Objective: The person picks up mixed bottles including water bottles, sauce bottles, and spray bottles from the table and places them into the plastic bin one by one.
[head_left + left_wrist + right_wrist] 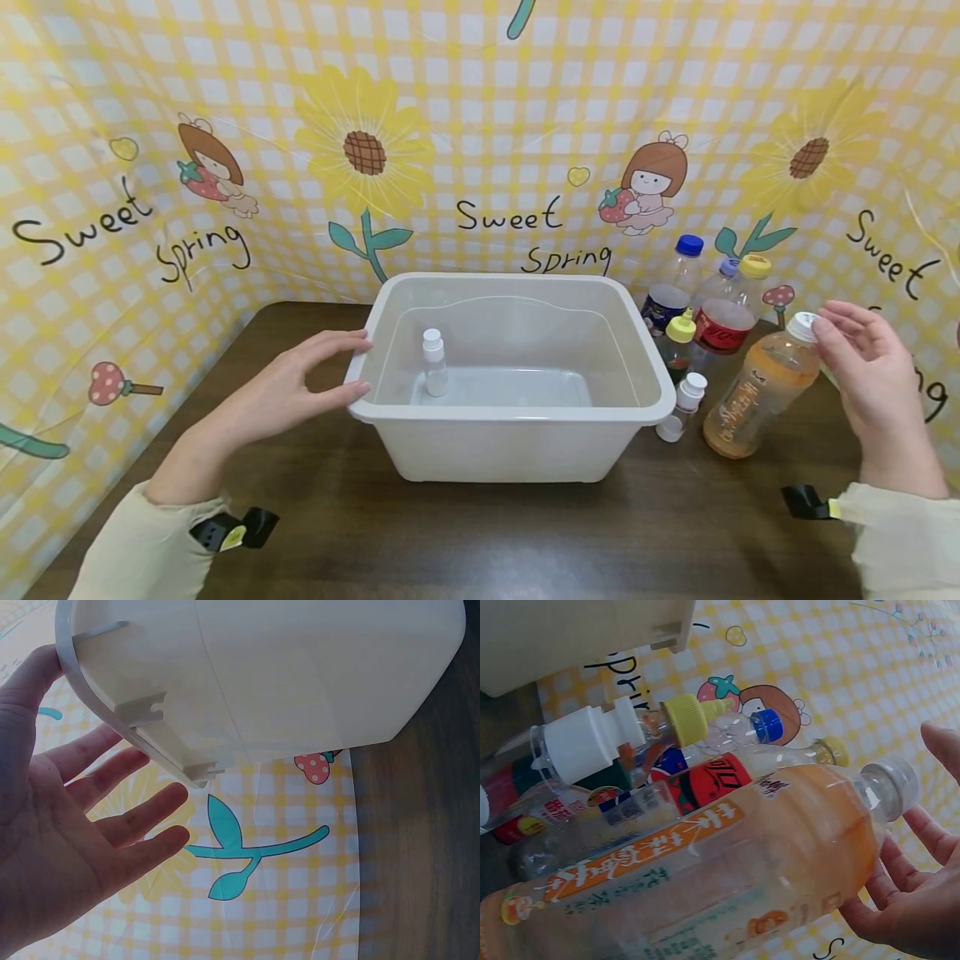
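A pale plastic tub [510,450] stands on the dark table, with a small clear bottle with a white cap [435,367] upright inside it. My left hand [288,392] rests on the tub's left rim, fingertips and thumb touching it, fingers fairly straight in the left wrist view. To the right, a large drink bottle with an orange label [765,392] and white cap appears tilted in the head view. My right hand [862,354] is at its cap; in the right wrist view the fingers [904,874] are by the neck and the thumb stands apart from the cap.
Right of the tub cluster a blue-capped bottle [675,283], a red-labelled cola bottle [723,321], a yellow-nozzle bottle [678,342] and a small white-capped bottle [682,408]. A yellow checked cloth [480,125] surrounds the table's back and sides.
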A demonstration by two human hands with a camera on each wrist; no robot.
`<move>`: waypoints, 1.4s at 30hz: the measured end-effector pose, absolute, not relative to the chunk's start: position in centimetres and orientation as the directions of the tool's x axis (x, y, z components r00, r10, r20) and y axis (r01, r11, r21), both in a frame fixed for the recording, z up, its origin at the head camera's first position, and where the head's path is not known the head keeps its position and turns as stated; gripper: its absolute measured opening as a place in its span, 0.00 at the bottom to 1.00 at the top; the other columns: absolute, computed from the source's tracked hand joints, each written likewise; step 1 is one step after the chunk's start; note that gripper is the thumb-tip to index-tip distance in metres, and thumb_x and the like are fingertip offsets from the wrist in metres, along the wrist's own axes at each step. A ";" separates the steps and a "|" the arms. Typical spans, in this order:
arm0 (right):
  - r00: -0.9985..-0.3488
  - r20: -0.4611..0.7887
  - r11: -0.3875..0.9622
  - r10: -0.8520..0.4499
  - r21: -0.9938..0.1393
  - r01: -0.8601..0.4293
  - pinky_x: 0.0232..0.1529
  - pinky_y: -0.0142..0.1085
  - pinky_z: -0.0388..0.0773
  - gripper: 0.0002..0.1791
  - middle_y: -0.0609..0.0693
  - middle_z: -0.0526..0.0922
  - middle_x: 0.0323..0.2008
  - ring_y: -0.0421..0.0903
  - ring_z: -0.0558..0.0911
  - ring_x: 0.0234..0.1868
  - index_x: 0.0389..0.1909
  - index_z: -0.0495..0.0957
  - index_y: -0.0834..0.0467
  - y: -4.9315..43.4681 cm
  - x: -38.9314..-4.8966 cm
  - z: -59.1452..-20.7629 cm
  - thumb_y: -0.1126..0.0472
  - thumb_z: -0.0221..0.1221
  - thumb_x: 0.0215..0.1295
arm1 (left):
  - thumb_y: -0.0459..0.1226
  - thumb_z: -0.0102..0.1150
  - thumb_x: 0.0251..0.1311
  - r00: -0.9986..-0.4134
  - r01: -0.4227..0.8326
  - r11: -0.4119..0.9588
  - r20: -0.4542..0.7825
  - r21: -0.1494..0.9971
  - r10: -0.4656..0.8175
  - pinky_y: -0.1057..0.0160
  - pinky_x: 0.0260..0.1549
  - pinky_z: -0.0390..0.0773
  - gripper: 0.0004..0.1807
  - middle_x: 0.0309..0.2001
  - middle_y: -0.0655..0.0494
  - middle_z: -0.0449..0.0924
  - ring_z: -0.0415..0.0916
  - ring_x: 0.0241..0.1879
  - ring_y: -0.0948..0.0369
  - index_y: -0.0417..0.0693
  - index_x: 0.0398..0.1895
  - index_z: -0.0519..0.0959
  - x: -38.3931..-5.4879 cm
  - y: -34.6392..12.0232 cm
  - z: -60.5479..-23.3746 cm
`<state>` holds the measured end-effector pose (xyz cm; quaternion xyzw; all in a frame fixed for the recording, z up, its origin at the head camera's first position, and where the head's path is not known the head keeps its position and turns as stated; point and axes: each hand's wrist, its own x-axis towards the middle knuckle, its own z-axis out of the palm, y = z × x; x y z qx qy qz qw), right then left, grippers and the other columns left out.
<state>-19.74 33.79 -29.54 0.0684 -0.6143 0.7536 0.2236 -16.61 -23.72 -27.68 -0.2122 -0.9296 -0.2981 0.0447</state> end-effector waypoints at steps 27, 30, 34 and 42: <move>-0.896 0.347 -0.022 0.277 -0.930 -0.367 0.33 0.16 0.73 0.11 0.38 0.79 0.35 0.29 0.78 0.35 0.39 0.80 0.50 33.1 -19.8 -28.8 0.68 0.61 0.58 | 0.48 0.59 0.59 -0.903 0.426 0.728 0.214 0.537 0.372 0.40 0.59 0.62 0.27 0.68 0.51 0.63 0.60 0.67 0.48 0.52 0.62 0.69 -16.5 -23.7 -27.6; -0.882 0.377 0.005 0.283 -0.920 -0.392 0.34 0.15 0.73 0.11 0.39 0.78 0.37 0.30 0.76 0.37 0.41 0.80 0.51 33.0 -19.7 -28.1 0.67 0.61 0.58 | 0.48 0.59 0.59 -0.900 0.434 0.722 0.220 0.539 0.376 0.40 0.59 0.62 0.27 0.67 0.50 0.63 0.60 0.67 0.48 0.52 0.61 0.70 -16.5 -23.6 -27.6; -0.871 0.419 -0.026 0.255 -0.898 -0.440 0.36 0.16 0.73 0.12 0.41 0.78 0.38 0.32 0.77 0.37 0.41 0.80 0.54 32.8 -19.6 -27.4 0.70 0.60 0.58 | 0.47 0.59 0.59 -0.899 0.436 0.719 0.224 0.541 0.376 0.40 0.59 0.62 0.27 0.67 0.51 0.64 0.60 0.66 0.49 0.52 0.61 0.70 -16.4 -23.5 -27.6; -0.853 0.469 -0.054 0.231 -0.869 -0.492 0.35 0.17 0.75 0.12 0.43 0.78 0.39 0.33 0.78 0.36 0.41 0.81 0.57 32.5 -19.1 -25.6 0.74 0.58 0.58 | 0.47 0.59 0.59 -0.901 0.432 0.715 0.224 0.549 0.372 0.39 0.58 0.62 0.27 0.67 0.50 0.64 0.60 0.66 0.48 0.51 0.61 0.70 -16.4 -23.6 -27.6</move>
